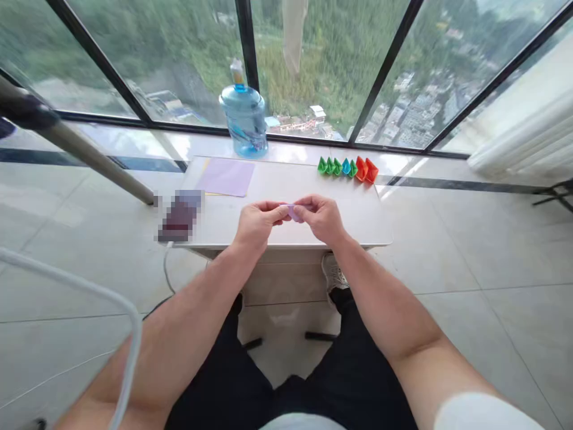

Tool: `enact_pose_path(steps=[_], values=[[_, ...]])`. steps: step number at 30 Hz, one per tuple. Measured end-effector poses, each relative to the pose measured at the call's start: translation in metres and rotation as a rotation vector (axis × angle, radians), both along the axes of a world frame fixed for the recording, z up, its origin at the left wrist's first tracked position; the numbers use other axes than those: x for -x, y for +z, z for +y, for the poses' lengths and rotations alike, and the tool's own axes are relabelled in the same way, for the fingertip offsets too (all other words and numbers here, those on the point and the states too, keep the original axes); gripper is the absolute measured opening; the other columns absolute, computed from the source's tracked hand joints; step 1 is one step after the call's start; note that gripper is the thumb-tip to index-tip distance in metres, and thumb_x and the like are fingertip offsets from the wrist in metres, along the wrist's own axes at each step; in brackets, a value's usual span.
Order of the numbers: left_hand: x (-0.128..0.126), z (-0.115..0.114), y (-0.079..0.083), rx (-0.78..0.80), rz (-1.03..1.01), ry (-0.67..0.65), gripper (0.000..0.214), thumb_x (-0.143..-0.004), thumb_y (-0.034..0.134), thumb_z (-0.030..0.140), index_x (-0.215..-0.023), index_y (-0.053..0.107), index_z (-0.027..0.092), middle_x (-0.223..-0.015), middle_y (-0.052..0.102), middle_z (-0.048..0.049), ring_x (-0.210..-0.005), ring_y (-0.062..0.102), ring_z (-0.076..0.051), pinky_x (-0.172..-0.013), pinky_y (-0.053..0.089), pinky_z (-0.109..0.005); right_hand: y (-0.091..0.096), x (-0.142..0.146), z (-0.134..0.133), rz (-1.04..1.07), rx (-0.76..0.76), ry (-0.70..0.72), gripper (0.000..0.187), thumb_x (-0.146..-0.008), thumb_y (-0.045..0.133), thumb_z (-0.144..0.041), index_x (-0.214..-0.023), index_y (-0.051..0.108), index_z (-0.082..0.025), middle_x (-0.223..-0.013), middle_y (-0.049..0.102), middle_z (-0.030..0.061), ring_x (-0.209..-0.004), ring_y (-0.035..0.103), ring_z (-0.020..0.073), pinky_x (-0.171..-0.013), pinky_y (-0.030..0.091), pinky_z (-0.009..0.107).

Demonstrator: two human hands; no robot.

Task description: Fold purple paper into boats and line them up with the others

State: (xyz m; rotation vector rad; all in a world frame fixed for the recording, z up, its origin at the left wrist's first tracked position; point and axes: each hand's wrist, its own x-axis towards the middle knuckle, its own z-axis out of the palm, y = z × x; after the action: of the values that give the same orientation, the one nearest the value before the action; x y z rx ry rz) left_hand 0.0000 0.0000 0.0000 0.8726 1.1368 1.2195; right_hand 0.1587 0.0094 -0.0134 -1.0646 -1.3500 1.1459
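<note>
A person's left hand (257, 224) and right hand (323, 220) pinch small purple paper (293, 214) from opposite sides, apparently for steadiness.

Both forearms (209, 307) reach forward and inward; left hand (257, 224) and right hand (324, 220) nearly meet. Each pinches, fingers (267, 205) curled.

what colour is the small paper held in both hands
The small paper is light purple, seen in the head view.
</note>
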Motion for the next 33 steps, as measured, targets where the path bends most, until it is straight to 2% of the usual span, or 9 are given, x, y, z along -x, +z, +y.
enact_pose_path(steps=[13, 18, 20, 26, 33], values=[[0.001, 0.000, -0.002, -0.019, -0.003, 0.011, 0.027, -0.057, 0.089, 0.031, -0.072, 0.076, 0.013, -0.062, 0.071, -0.0054, -0.062, 0.066, -0.015, -0.064, 0.045, -0.027, 0.007, -0.001, -0.004, 0.011, 0.018, 0.017, 0.039, -0.070, 0.083, -0.049, -0.084, 0.073, -0.014, -0.067, 0.072, 0.0039, -0.060, 0.066, 0.0147, -0.058, 0.056, 0.028], [0.003, -0.003, 0.003, -0.083, 0.005, -0.089, 0.025, -0.065, 0.084, 0.033, -0.080, 0.079, 0.013, -0.071, 0.075, -0.0072, -0.069, 0.070, -0.017, -0.065, 0.049, -0.026, 0.009, -0.004, -0.004, 0.083, 0.070, -0.006, 0.037, -0.072, 0.081, -0.049, -0.082, 0.072, -0.015, -0.062, 0.070, 0.0021, -0.056, 0.064, 0.0138, -0.056, 0.055, 0.028], [0.003, -0.003, 0.004, -0.115, 0.053, -0.088, 0.022, -0.068, 0.081, 0.032, -0.081, 0.079, 0.014, -0.073, 0.076, -0.0071, -0.070, 0.071, -0.017, -0.064, 0.050, -0.026, 0.009, -0.005, -0.004, 0.104, 0.092, -0.010, 0.036, -0.072, 0.081, -0.048, -0.081, 0.072, -0.015, -0.062, 0.070, 0.0018, -0.055, 0.064, 0.0134, -0.055, 0.055, 0.027], [0.003, -0.005, 0.007, -0.231, 0.328, 0.031, 0.014, -0.074, 0.073, 0.026, -0.079, 0.078, 0.015, -0.068, 0.075, -0.0039, -0.067, 0.071, -0.017, -0.060, 0.052, -0.025, 0.007, -0.003, -0.004, 0.072, 0.120, 0.007, 0.037, -0.071, 0.080, -0.050, -0.079, 0.071, -0.015, -0.062, 0.070, 0.0023, -0.055, 0.063, 0.0135, -0.054, 0.054, 0.027], [0.006, -0.007, 0.012, -0.327, 0.522, 0.046, 0.011, -0.076, 0.068, 0.024, -0.071, 0.076, 0.017, -0.068, 0.075, -0.0004, -0.062, 0.065, -0.012, -0.060, 0.050, -0.022, 0.010, -0.004, -0.005, 0.039, 0.104, 0.018, 0.033, -0.071, 0.079, -0.047, -0.076, 0.071, -0.016, -0.061, 0.069, 0.0018, -0.054, 0.061, 0.0124, -0.052, 0.052, 0.026]])
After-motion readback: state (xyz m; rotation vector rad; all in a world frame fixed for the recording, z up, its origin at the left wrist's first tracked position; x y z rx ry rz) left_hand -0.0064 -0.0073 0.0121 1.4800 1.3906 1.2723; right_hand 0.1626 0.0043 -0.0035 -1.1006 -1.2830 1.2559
